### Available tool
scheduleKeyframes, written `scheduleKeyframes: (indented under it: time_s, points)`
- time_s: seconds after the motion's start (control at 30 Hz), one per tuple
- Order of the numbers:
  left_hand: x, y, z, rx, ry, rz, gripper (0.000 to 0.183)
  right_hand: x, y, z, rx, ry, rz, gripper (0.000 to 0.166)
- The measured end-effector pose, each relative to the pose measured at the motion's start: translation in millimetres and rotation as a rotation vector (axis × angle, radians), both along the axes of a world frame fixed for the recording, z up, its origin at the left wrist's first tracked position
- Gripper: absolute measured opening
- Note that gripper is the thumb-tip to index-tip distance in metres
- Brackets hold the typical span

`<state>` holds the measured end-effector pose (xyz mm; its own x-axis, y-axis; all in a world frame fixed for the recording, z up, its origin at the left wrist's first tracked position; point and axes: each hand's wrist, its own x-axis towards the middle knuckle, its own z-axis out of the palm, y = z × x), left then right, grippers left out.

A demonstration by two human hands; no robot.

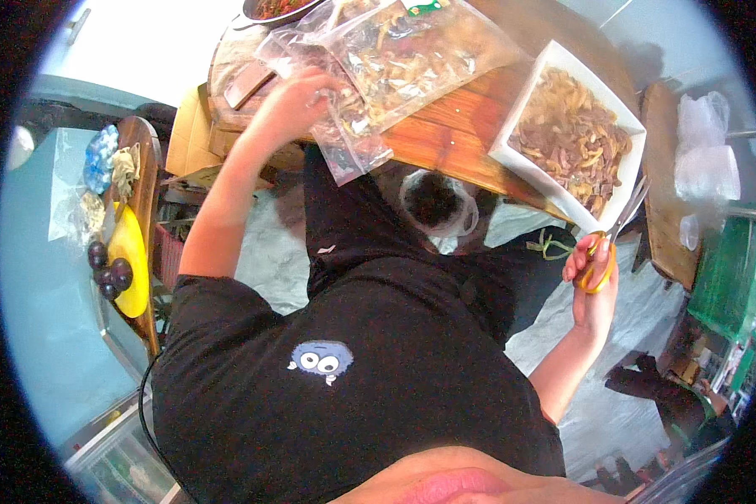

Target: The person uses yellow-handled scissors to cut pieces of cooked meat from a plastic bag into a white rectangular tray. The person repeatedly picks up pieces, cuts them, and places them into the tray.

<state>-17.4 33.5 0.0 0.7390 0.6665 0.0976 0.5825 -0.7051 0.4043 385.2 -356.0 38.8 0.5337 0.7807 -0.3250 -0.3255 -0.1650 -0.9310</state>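
Note:
My left hand (pixel 305 97) is at a small clear plastic bag (pixel 346 148), its fingers curled on the film and partly lost in blur and glare. A corner of this bag hangs over the table's front edge. Just beyond lies a larger clear bag (pixel 416 57) of pale brown dried strips. Off to the right, my right hand (pixel 595 268) holds scissors (pixel 620 217) with yellow handles, thumb and fingers at the loops. Their blades point up, slightly apart, beside the near corner of a white box (pixel 573 208). Brown and tan strips (pixel 570 135) fill much of the box.
The wooden table (pixel 441 132) has a curved front edge. A pinkish flat block (pixel 249 85) and a pan of reddish food (pixel 283 7) stand at its left. Cardboard (pixel 192 135) is below. A round dark-centred container (pixel 438 201) sits between my knees. Stools flank me.

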Motion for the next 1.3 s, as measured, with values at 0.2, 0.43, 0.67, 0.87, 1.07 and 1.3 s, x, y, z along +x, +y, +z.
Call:
scheduleKeyframes:
  time_s: [0.2, 0.43, 0.67, 0.87, 1.07, 1.3]
  points:
    - [62, 1, -37, 0.463, 0.07, -0.252, 0.083, -24, 16, 20, -0.027, -0.085, 0.02, 0.044]
    - [97, 33, -55, 0.525, 0.219, -0.272, 0.101, -34, 12, 19, -0.08, -0.1, -0.01, 0.047]
    - [128, 28, -59, 0.609, 0.253, -0.202, 0.058, -34, 8, 15, -0.059, -0.072, 0.002, 0.045]
    - [135, 55, -78, 0.501, 0.233, -0.28, 0.032, -28, 5, 16, -0.058, -0.066, -0.004, 0.044]
    - [118, 71, -68, 0.416, -0.399, -0.247, 0.018, -23, -3, 9, -0.035, -0.035, -0.01, 0.044]
    - [80, 85, -65, -0.618, -0.637, 0.414, 0.016, -19, 1, 7, -0.031, -0.025, 0.001, 0.044]
